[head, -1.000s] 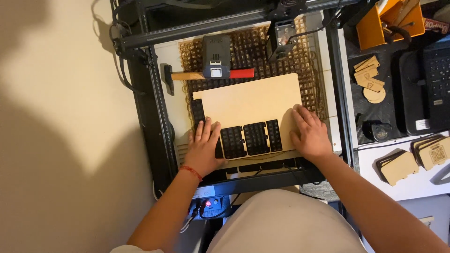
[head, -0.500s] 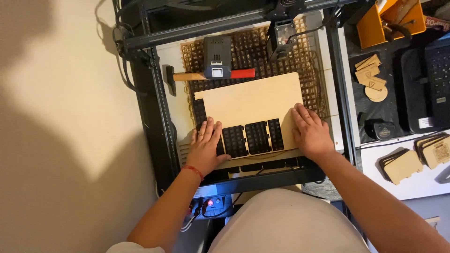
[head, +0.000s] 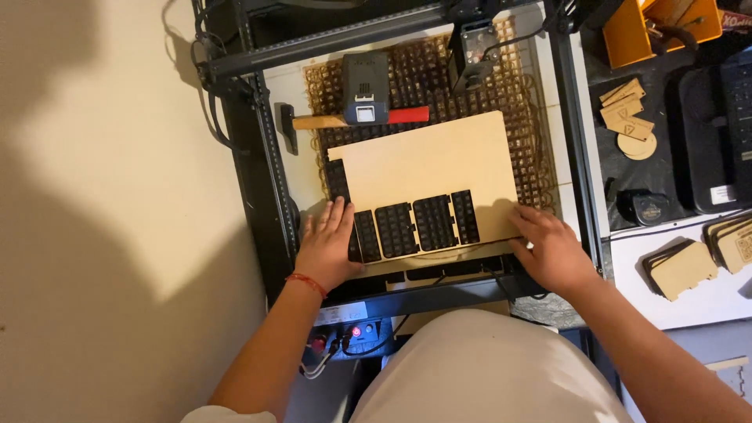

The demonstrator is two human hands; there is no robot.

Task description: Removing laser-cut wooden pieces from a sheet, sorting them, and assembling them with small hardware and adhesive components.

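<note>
A pale plywood sheet lies on the honeycomb bed of a black-framed cutting machine. Along the sheet's near edge are several dark rectangular cut-outs. My left hand lies flat, fingers apart, at the sheet's near left corner beside the cut-outs; a red band is on that wrist. My right hand rests on the near right corner, fingertips touching the sheet's edge. Neither hand holds anything.
A hammer with a wooden handle lies at the back of the bed, under a black tool head on the gantry rail. On the right table lie small wooden cut pieces, a dark keyboard and an orange bin.
My right hand has slid from the sheet's right edge down to its near right corner. The left hand has stayed nearly still.
</note>
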